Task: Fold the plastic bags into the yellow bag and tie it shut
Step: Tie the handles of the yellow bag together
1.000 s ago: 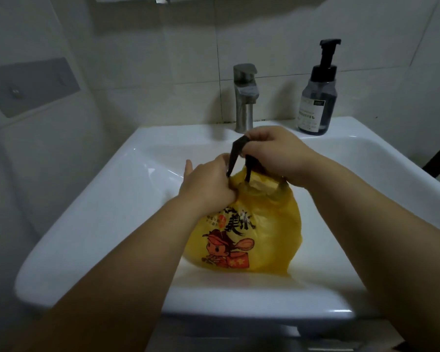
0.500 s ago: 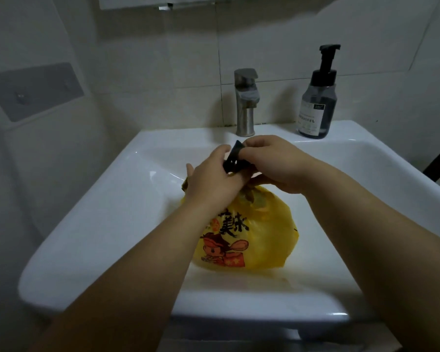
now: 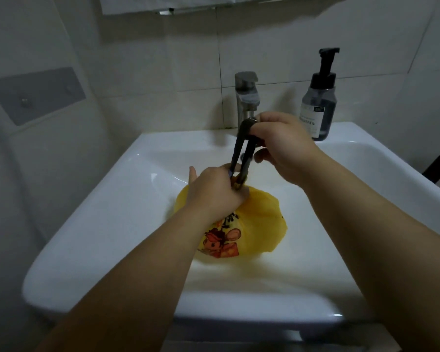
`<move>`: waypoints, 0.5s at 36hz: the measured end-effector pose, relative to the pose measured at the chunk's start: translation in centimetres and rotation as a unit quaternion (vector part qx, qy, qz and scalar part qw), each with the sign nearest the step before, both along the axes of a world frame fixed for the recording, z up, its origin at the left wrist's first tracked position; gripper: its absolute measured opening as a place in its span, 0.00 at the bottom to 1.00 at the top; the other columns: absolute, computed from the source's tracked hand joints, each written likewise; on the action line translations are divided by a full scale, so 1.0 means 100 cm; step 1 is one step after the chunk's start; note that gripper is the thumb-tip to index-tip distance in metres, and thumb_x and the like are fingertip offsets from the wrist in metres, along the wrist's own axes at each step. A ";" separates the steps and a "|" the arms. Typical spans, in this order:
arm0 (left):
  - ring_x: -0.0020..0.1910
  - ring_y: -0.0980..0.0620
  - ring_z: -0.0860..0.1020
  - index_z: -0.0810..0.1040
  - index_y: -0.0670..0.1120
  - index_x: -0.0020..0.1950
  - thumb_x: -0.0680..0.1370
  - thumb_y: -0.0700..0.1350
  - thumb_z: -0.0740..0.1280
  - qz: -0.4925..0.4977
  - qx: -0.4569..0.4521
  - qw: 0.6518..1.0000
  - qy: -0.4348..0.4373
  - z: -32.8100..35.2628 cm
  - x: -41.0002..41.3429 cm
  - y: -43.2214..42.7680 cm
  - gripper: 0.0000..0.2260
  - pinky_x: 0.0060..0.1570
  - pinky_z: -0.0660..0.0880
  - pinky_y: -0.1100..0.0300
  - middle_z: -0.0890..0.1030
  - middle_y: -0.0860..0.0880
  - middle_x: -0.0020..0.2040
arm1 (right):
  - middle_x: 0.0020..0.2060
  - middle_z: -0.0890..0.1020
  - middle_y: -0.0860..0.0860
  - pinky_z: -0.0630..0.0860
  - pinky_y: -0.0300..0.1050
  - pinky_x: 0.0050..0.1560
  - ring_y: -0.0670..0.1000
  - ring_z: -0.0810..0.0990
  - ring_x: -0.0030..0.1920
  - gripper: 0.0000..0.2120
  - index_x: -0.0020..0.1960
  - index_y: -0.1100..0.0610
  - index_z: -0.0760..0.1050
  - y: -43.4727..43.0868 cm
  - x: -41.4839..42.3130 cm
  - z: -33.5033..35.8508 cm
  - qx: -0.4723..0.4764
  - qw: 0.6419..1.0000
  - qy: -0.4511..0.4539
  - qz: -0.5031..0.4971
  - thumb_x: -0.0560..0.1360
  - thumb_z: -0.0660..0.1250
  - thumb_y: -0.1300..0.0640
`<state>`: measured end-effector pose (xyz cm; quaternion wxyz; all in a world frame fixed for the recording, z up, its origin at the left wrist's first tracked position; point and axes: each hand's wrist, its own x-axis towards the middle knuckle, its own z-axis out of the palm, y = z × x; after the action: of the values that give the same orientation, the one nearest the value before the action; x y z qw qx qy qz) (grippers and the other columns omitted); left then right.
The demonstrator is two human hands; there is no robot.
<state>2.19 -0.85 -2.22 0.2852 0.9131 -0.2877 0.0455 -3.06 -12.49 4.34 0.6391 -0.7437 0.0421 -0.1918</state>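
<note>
A stuffed yellow bag (image 3: 259,219) with a red cartoon print lies in the white sink basin (image 3: 117,214). My left hand (image 3: 214,191) grips the gathered neck of the bag and hides it. A dark band (image 3: 241,153) runs up from the neck as a stretched loop. My right hand (image 3: 282,146) holds the top of that loop, hooked over its fingers, above and behind the bag. What is inside the bag cannot be seen.
A steel tap (image 3: 247,97) stands at the back of the sink, just behind my right hand. A dark soap pump bottle (image 3: 319,107) sits on the back right rim. Tiled walls close in on the left and rear.
My right hand has lifted and pulled the dark band up into a long taut loop. My left hand has stayed at the bag's neck, pressing it lower.
</note>
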 end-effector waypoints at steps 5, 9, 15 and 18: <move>0.48 0.54 0.74 0.72 0.59 0.45 0.74 0.55 0.70 -0.011 -0.033 0.999 0.028 -0.008 0.001 0.008 0.08 0.71 0.57 0.40 0.76 0.61 0.41 | 0.40 0.75 0.57 0.73 0.43 0.35 0.54 0.75 0.39 0.07 0.46 0.61 0.71 -0.004 0.003 -0.008 0.063 0.996 0.054 0.043 0.80 0.56 0.63; 0.54 0.54 0.77 0.76 0.60 0.49 0.71 0.59 0.73 -0.041 -0.146 0.981 0.121 -0.007 -0.001 0.012 0.11 0.58 0.73 0.53 0.79 0.60 0.49 | 0.47 0.77 0.61 0.80 0.50 0.46 0.60 0.79 0.48 0.07 0.53 0.64 0.72 -0.005 0.008 -0.008 0.070 0.993 0.074 0.059 0.80 0.57 0.61; 0.39 0.49 0.79 0.79 0.53 0.46 0.80 0.57 0.62 -0.051 -0.215 0.966 0.133 -0.003 -0.006 0.009 0.11 0.42 0.73 0.54 0.83 0.47 0.42 | 0.54 0.74 0.59 0.77 0.42 0.42 0.56 0.78 0.50 0.14 0.62 0.63 0.69 0.001 0.019 -0.021 0.119 0.991 0.038 0.054 0.78 0.64 0.63; 0.49 0.55 0.81 0.78 0.59 0.48 0.79 0.57 0.64 -0.056 -0.235 0.959 0.149 -0.002 -0.001 0.012 0.05 0.53 0.77 0.54 0.84 0.54 0.48 | 0.49 0.75 0.55 0.76 0.42 0.45 0.53 0.79 0.46 0.17 0.59 0.59 0.68 0.000 0.019 -0.032 0.064 0.998 0.015 0.015 0.74 0.69 0.65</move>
<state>2.06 0.30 -2.44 0.5339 0.7991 -0.2734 -0.0410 -1.14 -12.48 1.10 0.6871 -0.7050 0.0531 -0.1677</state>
